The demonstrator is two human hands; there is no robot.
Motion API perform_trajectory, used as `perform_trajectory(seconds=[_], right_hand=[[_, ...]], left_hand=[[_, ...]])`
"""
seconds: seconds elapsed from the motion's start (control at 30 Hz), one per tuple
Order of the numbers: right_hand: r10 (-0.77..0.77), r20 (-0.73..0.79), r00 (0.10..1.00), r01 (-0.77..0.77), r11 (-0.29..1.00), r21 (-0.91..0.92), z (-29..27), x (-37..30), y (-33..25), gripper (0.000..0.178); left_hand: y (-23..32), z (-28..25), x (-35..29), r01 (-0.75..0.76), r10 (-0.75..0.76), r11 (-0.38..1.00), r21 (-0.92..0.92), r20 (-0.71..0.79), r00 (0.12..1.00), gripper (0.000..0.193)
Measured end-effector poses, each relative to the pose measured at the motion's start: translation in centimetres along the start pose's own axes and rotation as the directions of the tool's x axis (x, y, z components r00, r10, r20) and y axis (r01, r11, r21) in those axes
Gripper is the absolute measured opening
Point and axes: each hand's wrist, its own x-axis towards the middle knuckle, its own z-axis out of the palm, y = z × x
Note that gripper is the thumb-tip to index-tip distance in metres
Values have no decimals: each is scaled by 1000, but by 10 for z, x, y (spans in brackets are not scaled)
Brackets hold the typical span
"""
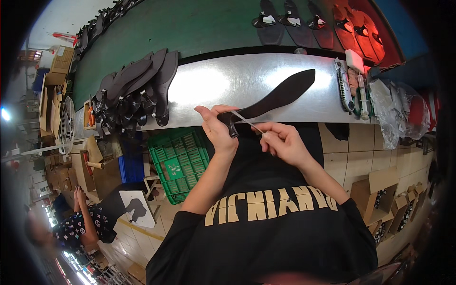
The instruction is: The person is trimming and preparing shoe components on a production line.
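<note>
At the near edge of the shiny table (199, 88), the left hand (221, 133) grips the dark sole (283, 94) by its heel end, maybe to keep it still, while the right hand (285, 143) pinches a thin stick (247, 122) across the heel

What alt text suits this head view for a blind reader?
The left hand holds a dark shoe sole; the right hand holds a thin pale tool at the sole's heel end. More dark soles lie piled at left.
</note>
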Motion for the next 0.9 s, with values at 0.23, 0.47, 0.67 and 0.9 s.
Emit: perform_trajectory(seconds=[0.23, 0.47, 0.67, 0.9], right_hand=[[-591, -61, 805, 462, 687, -562, 20, 6, 7, 10], [-619, -117, 777, 413, 642, -646, 11, 8, -4, 4], [-668, 71, 741, 587, 592, -553, 29, 6, -5, 1], [-579, -290, 762, 217, 651, -728, -50, 16, -37, 22]], left_hand=[[10, 15, 2, 359, -376, 898, -254, -22, 926, 65], [15, 20, 14, 658, -673, 492, -570, 230, 703, 54], [8, 19, 37, 603, -651, 490, -629, 197, 733, 42], [146, -16, 113, -3, -31, 901, -434, -71, 997, 16]])
